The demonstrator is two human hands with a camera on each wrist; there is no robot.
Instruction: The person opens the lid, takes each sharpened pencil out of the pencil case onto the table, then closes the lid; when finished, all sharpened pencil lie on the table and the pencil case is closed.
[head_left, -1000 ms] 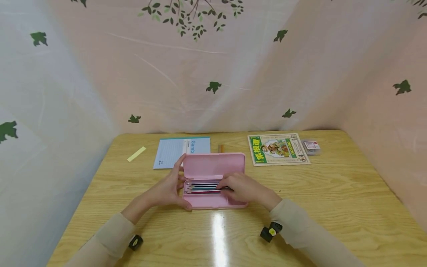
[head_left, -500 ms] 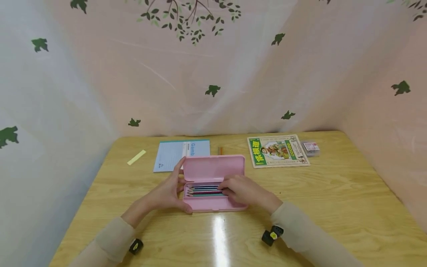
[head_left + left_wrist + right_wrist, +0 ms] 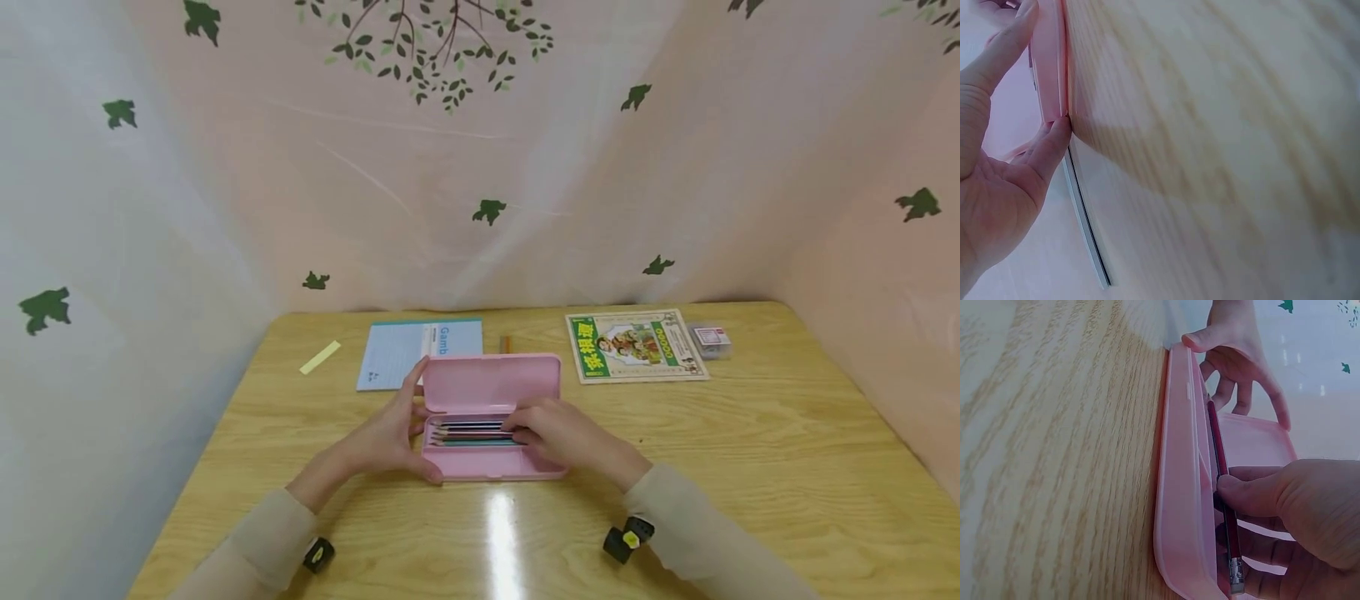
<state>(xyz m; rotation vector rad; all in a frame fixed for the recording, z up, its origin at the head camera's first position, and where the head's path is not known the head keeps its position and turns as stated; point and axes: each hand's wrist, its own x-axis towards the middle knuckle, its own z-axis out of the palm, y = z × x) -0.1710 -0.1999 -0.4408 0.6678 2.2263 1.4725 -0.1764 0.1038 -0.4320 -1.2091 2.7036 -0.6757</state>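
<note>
Right hand (image 3: pixel 558 433) has its thumb and fingers curled onto a red pencil (image 3: pixel 1221 481) inside the open pink pencil case (image 3: pixel 487 417), pinching it near the eraser end. The left hand (image 3: pixel 390 433) braces the case's left end: thumb on the near corner, fingers spread up the end toward the raised lid, more a steadying clasp than a tight grip. The case sits mid-table, just in front of the blue notebook (image 3: pixel 408 350), which touches it or nearly so.

Main risk as I see it: the pencils (image 3: pixel 472 433) lie packed side by side, so moving one could drag its neighbours or roll them out over the low front wall. If the left hand slackens, the light case could skid on that glossy wooden table (image 3: pixel 750 450).
</note>
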